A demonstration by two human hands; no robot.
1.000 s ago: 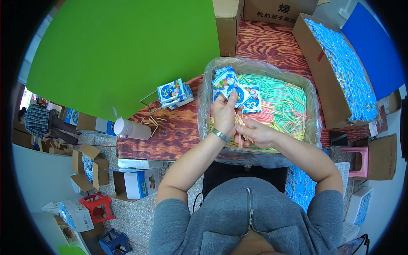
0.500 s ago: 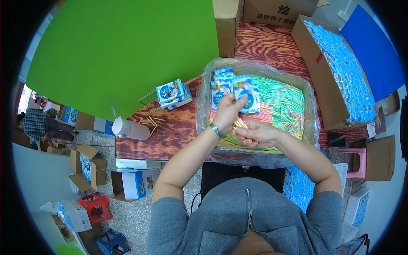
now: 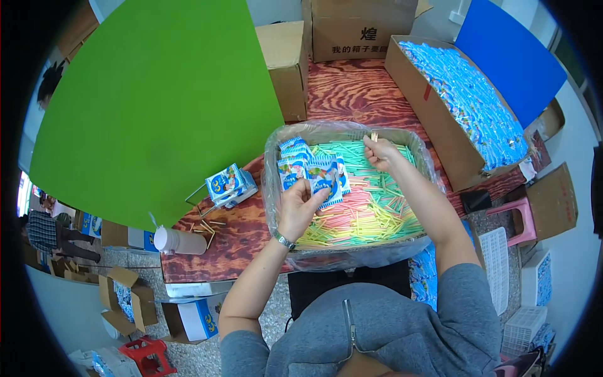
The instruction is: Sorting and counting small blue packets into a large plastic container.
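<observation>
A carton with a clear plastic liner [image 3: 364,256] is in front of me, full of thin green, pink and yellow sticks [image 3: 352,221]. My left hand [image 3: 299,210] is closed on a blue-and-white packet [image 3: 321,177] above the carton's left part, with the thumb on top. More blue-and-white packets [image 3: 294,148] lie just beyond it on the sticks. Near the carton's far edge, my right hand [image 3: 380,154] pinches a few pale sticks [image 3: 374,136] whose ends stick up past the fingers.
A stack of packets in a wire holder [image 3: 231,186], loose sticks [image 3: 209,231] and a pale bottle [image 3: 181,240] stand left on the table. A long carton of blue packets [image 3: 465,94] lies at right. Cardboard boxes [image 3: 286,69] and a green panel [image 3: 157,107] rise behind.
My right hand has moved away from the left one to the carton's far side, with sticks in its fingers. The left hand still holds a packet. The whole view has shifted.
</observation>
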